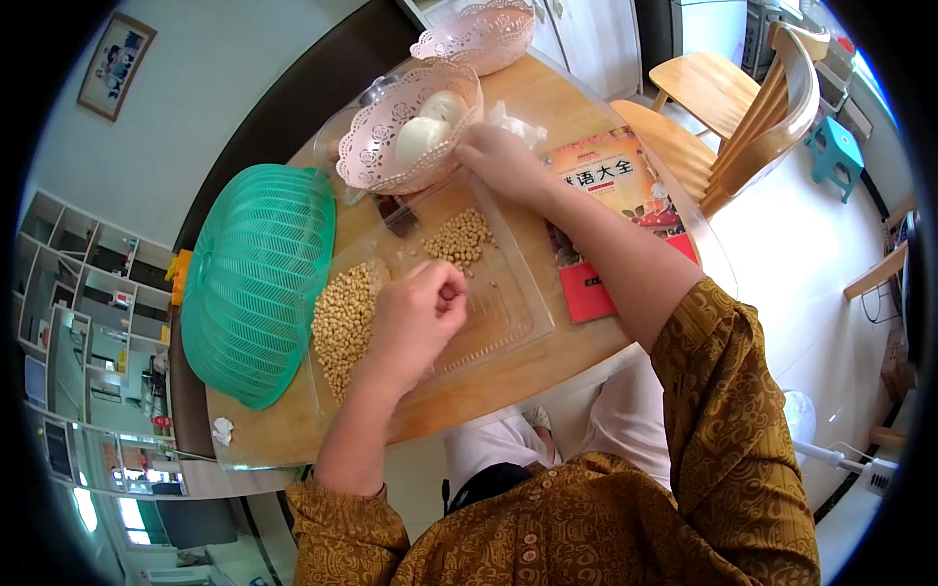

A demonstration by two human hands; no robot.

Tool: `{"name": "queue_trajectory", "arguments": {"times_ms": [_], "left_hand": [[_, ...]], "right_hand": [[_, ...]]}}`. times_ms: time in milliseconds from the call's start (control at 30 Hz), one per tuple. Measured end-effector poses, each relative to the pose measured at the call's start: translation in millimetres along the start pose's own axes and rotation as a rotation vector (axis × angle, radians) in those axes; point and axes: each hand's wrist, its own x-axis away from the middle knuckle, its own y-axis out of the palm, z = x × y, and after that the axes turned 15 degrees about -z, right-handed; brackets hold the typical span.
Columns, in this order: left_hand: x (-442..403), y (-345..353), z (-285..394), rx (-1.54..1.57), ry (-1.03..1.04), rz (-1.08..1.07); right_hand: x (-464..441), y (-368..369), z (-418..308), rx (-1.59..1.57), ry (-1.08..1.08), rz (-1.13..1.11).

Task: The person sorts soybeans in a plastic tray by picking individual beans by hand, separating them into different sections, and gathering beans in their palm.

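My left hand (418, 314) is closed, its fingers curled in above a clear plastic tray (503, 337). What it holds, if anything, is hidden. Inside the tray, a large pile of soybeans (342, 327) lies left of this hand, and a smaller pile of soybeans (459, 237) lies just beyond it. My right hand (498, 161) reaches forward to the right rim of a pink lacy basket (366, 146), fingers closed at its edge and partly hidden. Two white rounded things, like steamed buns (422, 139), sit in that basket.
A green mesh food cover (259, 283) stands at the table's left. To the right lies an orange and red book (611, 215). Behind are another pink basket (484, 39) and crumpled white tissue (516, 125). A wooden chair (752, 127) stands beyond the table's right edge.
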Motion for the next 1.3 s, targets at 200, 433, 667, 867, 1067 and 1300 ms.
{"name": "queue_trajectory", "arguments": {"times_ms": [200, 433, 667, 867, 1067, 1300], "left_hand": [[48.4, -47.0, -23.3, -0.017, -0.172, 0.262], [78.8, -54.1, -52.9, -0.327, -0.306, 0.285], [32.4, -37.2, -5.8, -0.108, -0.141, 0.104], [-9.0, -15.6, -11.4, -0.188, -0.033, -0.162], [-11.6, -2.7, -19.8, -0.275, -0.017, -0.12], [-14.7, -2.1, -23.2, -0.244, 0.031, -0.1]], "right_hand": [[-0.1, 1.3, 1.0, -0.104, 0.037, -0.005], [0.1, 0.1, -0.8, -0.074, 0.036, -0.01], [1.5, -2.1, -4.4, -0.089, 0.046, -0.02], [-0.7, 0.4, 0.3, -0.06, 0.01, 0.007], [-1.4, 1.5, 0.4, -0.081, 0.014, 0.003], [-1.6, 0.1, 0.8, -0.08, 0.031, -0.006]]}}
